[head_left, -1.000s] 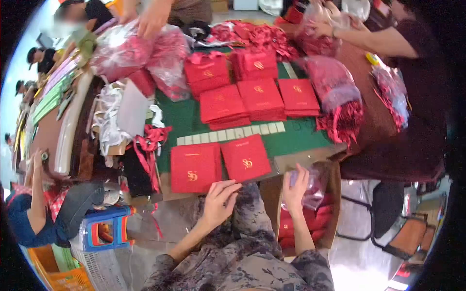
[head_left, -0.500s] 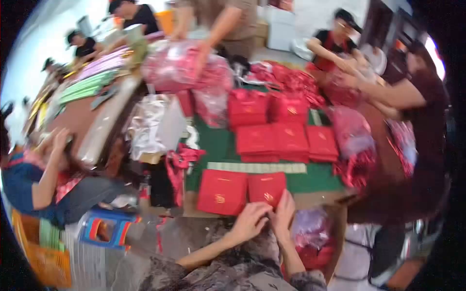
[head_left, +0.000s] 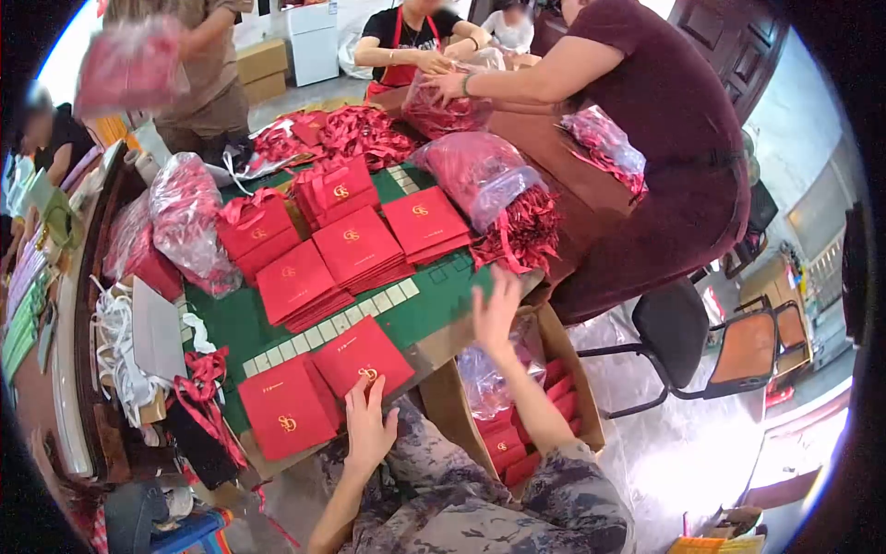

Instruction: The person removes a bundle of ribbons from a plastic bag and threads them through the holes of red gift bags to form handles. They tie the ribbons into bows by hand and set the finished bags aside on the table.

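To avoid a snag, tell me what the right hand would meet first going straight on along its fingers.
The right hand would likely meet the red ribbons spilling from the clear bag; its height is unclear, so it might pass over them.

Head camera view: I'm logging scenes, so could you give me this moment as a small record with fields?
left hand: fingertips on flat red square packet with gold print
right hand: raised, open, nothing visibly held
surface: green mat with row of pale rectangles
container: open brown cardboard box, clear plastic inside
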Available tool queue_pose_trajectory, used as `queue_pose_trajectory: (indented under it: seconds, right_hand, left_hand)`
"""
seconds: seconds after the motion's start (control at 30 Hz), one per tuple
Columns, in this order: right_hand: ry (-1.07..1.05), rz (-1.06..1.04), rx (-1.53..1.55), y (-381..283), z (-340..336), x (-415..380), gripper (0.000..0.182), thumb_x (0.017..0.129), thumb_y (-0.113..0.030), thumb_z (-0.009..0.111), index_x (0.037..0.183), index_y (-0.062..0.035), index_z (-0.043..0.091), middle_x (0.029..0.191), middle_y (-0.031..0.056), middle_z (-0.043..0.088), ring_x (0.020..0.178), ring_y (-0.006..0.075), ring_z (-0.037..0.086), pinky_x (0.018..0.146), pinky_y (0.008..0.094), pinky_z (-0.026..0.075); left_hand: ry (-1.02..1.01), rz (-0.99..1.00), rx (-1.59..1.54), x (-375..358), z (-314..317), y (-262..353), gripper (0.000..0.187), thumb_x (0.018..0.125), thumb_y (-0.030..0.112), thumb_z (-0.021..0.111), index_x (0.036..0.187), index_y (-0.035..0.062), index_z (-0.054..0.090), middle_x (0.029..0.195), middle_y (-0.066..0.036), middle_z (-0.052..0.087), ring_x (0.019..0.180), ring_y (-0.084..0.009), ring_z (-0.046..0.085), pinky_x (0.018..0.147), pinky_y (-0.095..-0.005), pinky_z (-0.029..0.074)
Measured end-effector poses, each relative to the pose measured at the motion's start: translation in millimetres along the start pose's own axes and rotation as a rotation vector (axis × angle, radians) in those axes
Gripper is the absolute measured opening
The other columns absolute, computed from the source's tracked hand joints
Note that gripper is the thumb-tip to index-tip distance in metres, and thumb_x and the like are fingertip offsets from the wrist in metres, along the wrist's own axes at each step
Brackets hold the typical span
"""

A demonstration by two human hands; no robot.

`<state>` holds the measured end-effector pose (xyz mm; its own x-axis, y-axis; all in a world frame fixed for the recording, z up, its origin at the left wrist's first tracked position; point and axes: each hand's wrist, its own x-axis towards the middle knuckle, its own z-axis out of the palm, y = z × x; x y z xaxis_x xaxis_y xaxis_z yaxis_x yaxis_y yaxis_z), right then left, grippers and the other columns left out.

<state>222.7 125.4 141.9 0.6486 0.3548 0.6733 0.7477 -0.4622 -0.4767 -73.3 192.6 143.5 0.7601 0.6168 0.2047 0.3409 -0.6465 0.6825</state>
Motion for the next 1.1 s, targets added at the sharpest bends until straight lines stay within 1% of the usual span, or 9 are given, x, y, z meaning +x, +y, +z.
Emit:
queue_pose_trajectory:
  seconds: [0.13, 0.33, 0.6, 0.67, 0.73, 0.8, 0.87, 1.0, 1.1]
  right_hand:
    - [0.062, 0.04, -0.339, 71, 15, 45, 0.043, 0.086, -0.022, 0.069, 0.125, -0.0086, 0.056, 0.12, 0.0158, 0.054, 0.109, 0.0364, 0.051, 0.089, 0.0485, 0.041]
    - [0.119, -0.103, -0.24, 82, 13, 42, 0.012, 0.09, -0.02, 0.065, 0.099, -0.0139, 0.068, 0.099, 0.0039, 0.062, 0.094, 0.0272, 0.056, 0.078, 0.0426, 0.042]
    - [-0.129, -0.193, -0.053, -11, -20, -24, 0.007, 0.089, -0.016, 0.065, 0.093, -0.01, 0.063, 0.085, 0.012, 0.06, 0.074, 0.034, 0.059, 0.066, 0.0439, 0.046]
    - [-0.288, -0.207, 0.026, -44, -35, -46, 0.008, 0.09, -0.016, 0.064, 0.094, -0.0098, 0.062, 0.083, 0.0122, 0.061, 0.073, 0.0347, 0.06, 0.065, 0.0435, 0.047]
    - [-0.44, -0.237, 0.107, -71, -45, -71, 0.01, 0.086, -0.011, 0.067, 0.093, -0.0067, 0.063, 0.085, 0.0115, 0.062, 0.073, 0.0339, 0.06, 0.066, 0.0426, 0.047]
    - [-0.53, -0.303, 0.186, -86, -51, -89, 0.011, 0.085, -0.013, 0.068, 0.094, -0.0074, 0.064, 0.085, 0.0108, 0.062, 0.072, 0.0323, 0.06, 0.065, 0.0415, 0.047]
    - [-0.577, -0.409, 0.211, -105, -60, -97, 0.011, 0.083, -0.016, 0.072, 0.091, -0.0091, 0.068, 0.08, 0.009, 0.062, 0.07, 0.0282, 0.062, 0.061, 0.0382, 0.048]
    - [-0.63, -0.321, 0.261, -108, -80, -100, 0.011, 0.08, -0.014, 0.076, 0.088, -0.0082, 0.071, 0.079, 0.0097, 0.065, 0.065, 0.0236, 0.062, 0.057, 0.0338, 0.048]
    - [-0.605, -0.067, 0.465, -104, -92, -99, 0.02, 0.077, -0.003, 0.078, 0.096, -0.0048, 0.073, 0.079, 0.0087, 0.067, 0.066, 0.0197, 0.064, 0.056, 0.0296, 0.049]
  left_hand:
    - [0.005, 0.007, 0.016, -4, 5, -2, 0.066, 0.076, 0.006, 0.074, 0.136, 0.0031, 0.048, 0.137, -0.024, 0.042, 0.125, -0.043, 0.042, 0.106, -0.049, 0.037]
    - [0.048, -0.012, -0.02, -2, 4, 1, 0.061, 0.076, 0.005, 0.073, 0.134, 0.0039, 0.051, 0.136, -0.023, 0.045, 0.124, -0.0423, 0.043, 0.106, -0.0478, 0.037]
    - [0.072, -0.012, -0.246, 10, 8, 10, 0.047, 0.083, 0.009, 0.072, 0.127, 0.0013, 0.058, 0.12, -0.02, 0.06, 0.116, -0.0353, 0.057, 0.102, -0.0428, 0.044]
    - [-0.06, -0.262, -0.799, 12, 21, 7, 0.037, 0.093, 0.009, 0.064, 0.128, -0.0018, 0.056, 0.121, -0.013, 0.063, 0.114, -0.0262, 0.061, 0.099, -0.0383, 0.048]
    - [-0.036, -0.308, -0.905, 13, 51, -11, 0.035, 0.099, 0.015, 0.059, 0.128, -0.0036, 0.056, 0.123, -0.009, 0.062, 0.114, -0.0211, 0.06, 0.099, -0.0347, 0.048]
    - [-0.32, -0.651, -1.671, 22, 55, -22, 0.038, 0.101, 0.026, 0.057, 0.127, -0.0019, 0.058, 0.122, -0.01, 0.063, 0.112, -0.021, 0.061, 0.099, -0.034, 0.048]
    - [-0.176, -0.707, -1.669, 23, 55, -6, 0.04, 0.102, 0.034, 0.054, 0.124, 0.0014, 0.06, 0.116, -0.009, 0.065, 0.109, -0.02, 0.061, 0.098, -0.0357, 0.048]
    - [-0.095, -0.773, -1.871, 7, 57, -14, 0.035, 0.101, 0.034, 0.054, 0.12, 0.0049, 0.062, 0.108, -0.005, 0.067, 0.105, -0.0197, 0.062, 0.095, -0.038, 0.049]
    - [-0.203, -0.776, -2.094, -6, 62, -15, 0.031, 0.102, 0.033, 0.053, 0.114, 0.0066, 0.064, 0.099, -0.004, 0.065, 0.097, -0.0189, 0.062, 0.091, -0.0368, 0.051]
